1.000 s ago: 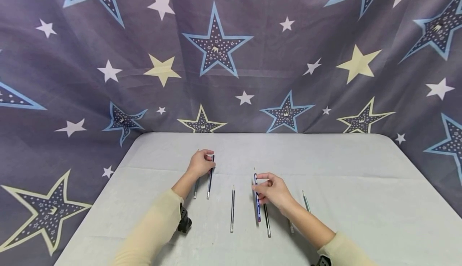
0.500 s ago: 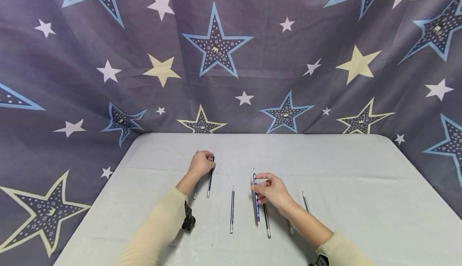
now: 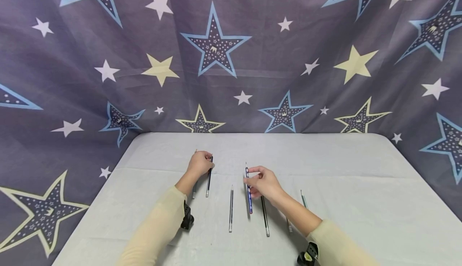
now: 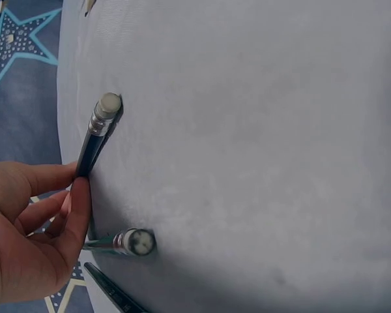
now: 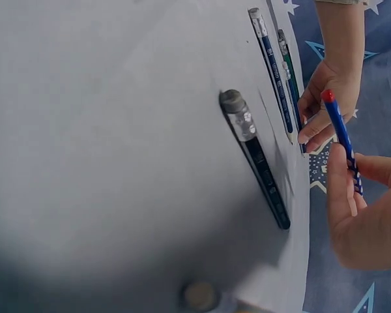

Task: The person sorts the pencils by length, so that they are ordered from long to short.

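Note:
In the head view, my left hand [image 3: 199,165] pinches a dark blue pencil [image 3: 209,183] between thumb and fingers near its far end. Its white eraser faces me, as the left wrist view of the same pencil [image 4: 88,151] also shows. Just left of it lies a green pencil [image 4: 135,242], partly covered by that hand. My right hand [image 3: 265,183] pinches a blue pencil [image 3: 249,197] with white marks, tip pointing away; its red end shows in the right wrist view, where the pencil [image 5: 339,124] is tilted over the table. A dark pencil [image 3: 231,212] lies between the hands.
A black pencil [image 3: 265,218] lies right of the patterned one. Under the right forearm are another pencil's end [image 3: 289,226] and a green pencil [image 3: 304,200]. The white table [image 3: 343,157] ends at a star-printed curtain [image 3: 252,65].
My right hand has carried the blue patterned pencil left and slightly away from me, off the black pencil's side. The left hand stays almost in place on its pencil.

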`<action>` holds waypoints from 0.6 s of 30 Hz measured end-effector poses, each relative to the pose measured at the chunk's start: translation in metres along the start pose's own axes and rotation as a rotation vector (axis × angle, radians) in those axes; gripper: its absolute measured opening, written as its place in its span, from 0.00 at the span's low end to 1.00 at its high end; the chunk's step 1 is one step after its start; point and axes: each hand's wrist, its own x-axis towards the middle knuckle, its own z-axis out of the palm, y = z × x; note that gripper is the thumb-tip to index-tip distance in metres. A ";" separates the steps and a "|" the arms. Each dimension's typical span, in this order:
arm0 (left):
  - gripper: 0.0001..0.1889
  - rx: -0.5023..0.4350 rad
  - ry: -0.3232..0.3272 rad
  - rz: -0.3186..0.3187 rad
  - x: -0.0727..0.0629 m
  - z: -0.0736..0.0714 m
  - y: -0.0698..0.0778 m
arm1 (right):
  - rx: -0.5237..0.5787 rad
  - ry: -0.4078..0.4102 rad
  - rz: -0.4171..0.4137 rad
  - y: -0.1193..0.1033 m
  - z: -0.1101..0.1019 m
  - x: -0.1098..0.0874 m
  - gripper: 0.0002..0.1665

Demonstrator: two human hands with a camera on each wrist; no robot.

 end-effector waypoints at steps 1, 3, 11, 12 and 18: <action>0.19 0.001 -0.001 0.000 0.000 0.000 0.000 | -0.003 0.000 0.002 -0.001 0.001 0.001 0.23; 0.19 0.002 -0.004 -0.001 0.001 0.000 0.000 | -0.006 -0.002 0.001 -0.003 0.003 0.004 0.23; 0.20 0.019 -0.014 0.012 0.003 0.001 -0.002 | -0.004 0.002 -0.011 -0.010 0.011 0.014 0.23; 0.20 0.022 -0.017 0.012 0.003 0.001 -0.002 | -0.004 0.002 -0.013 -0.011 0.012 0.015 0.23; 0.20 0.032 -0.029 0.007 0.003 0.001 -0.002 | -0.001 0.006 -0.012 -0.014 0.017 0.022 0.23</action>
